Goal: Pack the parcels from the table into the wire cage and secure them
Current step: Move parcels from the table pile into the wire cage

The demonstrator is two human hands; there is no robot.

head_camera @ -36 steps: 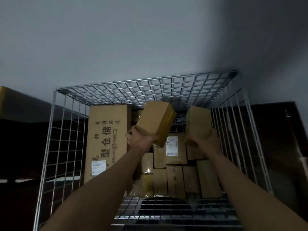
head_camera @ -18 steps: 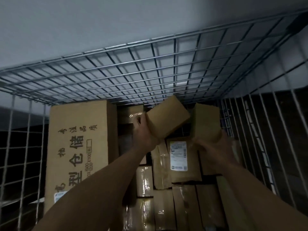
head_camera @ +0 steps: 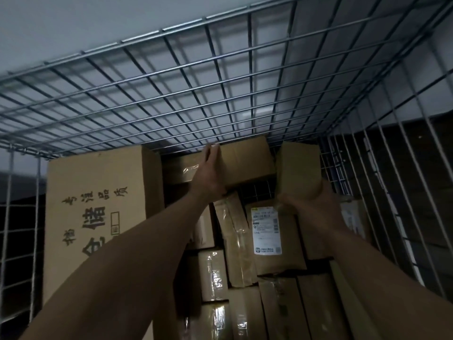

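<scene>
Steadies top parcel [head_camera: 245,163] with flat-fingered left hand [head_camera: 210,173], grips second parcel [head_camera: 297,168] from below in right hand [head_camera: 311,207] (likely filling the gap under the wire cage [head_camera: 250,69] top).

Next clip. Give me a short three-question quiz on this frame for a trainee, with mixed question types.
1. True or false: the right hand grips the lower end of the upright box.
2. What stands at the left inside the wire cage? A. large printed carton B. plastic drum C. cloth sack
3. Fill in: the left hand presses the flat box just under the cage's ____.
Key: 1 true; 2 A; 3 roof.
</scene>
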